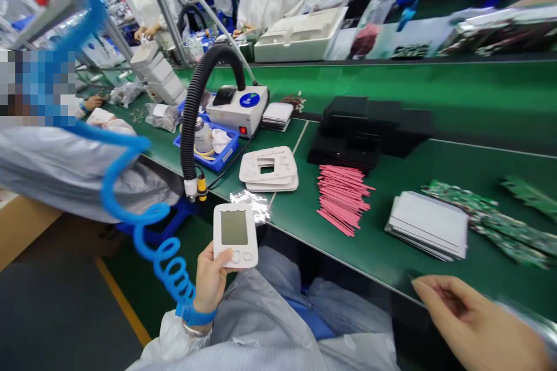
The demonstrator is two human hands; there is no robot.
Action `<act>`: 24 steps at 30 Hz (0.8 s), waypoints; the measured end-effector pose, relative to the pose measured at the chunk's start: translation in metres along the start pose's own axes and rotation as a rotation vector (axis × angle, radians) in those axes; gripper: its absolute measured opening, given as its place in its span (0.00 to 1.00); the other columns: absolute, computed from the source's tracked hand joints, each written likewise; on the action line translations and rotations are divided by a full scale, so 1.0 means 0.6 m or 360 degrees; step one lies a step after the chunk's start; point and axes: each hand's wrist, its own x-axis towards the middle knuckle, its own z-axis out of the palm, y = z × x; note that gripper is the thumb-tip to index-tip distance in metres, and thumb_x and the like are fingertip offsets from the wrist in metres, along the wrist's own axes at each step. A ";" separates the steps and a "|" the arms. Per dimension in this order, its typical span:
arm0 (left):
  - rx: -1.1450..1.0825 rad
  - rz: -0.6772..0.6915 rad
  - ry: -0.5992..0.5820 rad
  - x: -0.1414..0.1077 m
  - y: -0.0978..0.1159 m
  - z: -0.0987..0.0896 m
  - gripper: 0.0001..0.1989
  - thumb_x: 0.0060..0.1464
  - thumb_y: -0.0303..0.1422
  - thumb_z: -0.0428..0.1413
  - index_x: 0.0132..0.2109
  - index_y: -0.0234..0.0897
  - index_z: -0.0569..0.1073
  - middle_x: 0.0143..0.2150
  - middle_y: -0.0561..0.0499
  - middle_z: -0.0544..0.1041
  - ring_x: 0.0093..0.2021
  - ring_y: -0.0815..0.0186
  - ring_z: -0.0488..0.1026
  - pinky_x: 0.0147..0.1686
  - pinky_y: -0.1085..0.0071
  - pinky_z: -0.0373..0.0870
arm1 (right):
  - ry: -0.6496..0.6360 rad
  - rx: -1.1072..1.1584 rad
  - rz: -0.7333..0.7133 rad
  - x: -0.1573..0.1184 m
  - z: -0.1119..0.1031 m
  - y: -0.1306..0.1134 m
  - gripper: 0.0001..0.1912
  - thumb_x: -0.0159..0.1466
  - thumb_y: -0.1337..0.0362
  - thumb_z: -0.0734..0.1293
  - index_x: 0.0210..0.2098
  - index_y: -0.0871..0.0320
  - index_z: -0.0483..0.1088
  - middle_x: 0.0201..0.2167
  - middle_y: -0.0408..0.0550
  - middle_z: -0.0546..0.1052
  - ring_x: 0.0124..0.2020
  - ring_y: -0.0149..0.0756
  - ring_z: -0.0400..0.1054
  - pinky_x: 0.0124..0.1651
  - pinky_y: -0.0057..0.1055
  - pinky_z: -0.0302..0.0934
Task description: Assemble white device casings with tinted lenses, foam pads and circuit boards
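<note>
Left hand point(213, 278) pinches a white device point(235, 236); right hand point(474, 319) curls, contents unclear; blue label point(249, 99) illegible.

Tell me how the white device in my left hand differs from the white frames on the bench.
The white device is held up in your left hand, while the white frames lie stacked on the bench. The device has a grey screen; the top frame has an open cut-out. Both are white with rounded corners.

A blue strap point(196, 316) circles my left wrist point(209, 300); beside it, coiled blue cord point(108, 185), silvery band point(196, 332), whitish sleeve point(176, 339). Pale grey coat point(261, 324).
</note>
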 end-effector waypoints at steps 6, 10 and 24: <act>0.0153 -0.0085 -0.0475 -0.019 -0.017 0.087 0.18 0.40 0.33 0.64 0.42 0.34 0.76 0.34 0.48 0.80 0.33 0.58 0.77 0.30 0.67 0.75 | 0.0184 -0.0561 -0.0234 -0.011 -0.002 -0.039 0.14 0.54 0.53 0.62 0.33 0.56 0.68 0.25 0.50 0.72 0.23 0.40 0.65 0.23 0.34 0.56; 0.0255 -0.0150 -0.0668 -0.027 -0.018 0.118 0.16 0.40 0.33 0.64 0.39 0.33 0.77 0.33 0.47 0.80 0.32 0.59 0.77 0.29 0.67 0.75 | 0.0144 -0.0146 -0.0668 -0.034 0.007 -0.100 0.07 0.61 0.65 0.62 0.38 0.57 0.69 0.30 0.49 0.73 0.28 0.36 0.66 0.29 0.33 0.62; 0.0307 -0.0264 -0.0835 -0.044 -0.018 0.141 0.13 0.43 0.31 0.62 0.39 0.33 0.75 0.32 0.48 0.79 0.31 0.62 0.75 0.29 0.68 0.73 | 0.0233 0.0052 -0.1352 -0.031 0.076 -0.153 0.19 0.58 0.82 0.59 0.44 0.59 0.68 0.31 0.51 0.72 0.40 0.42 0.65 0.34 0.38 0.65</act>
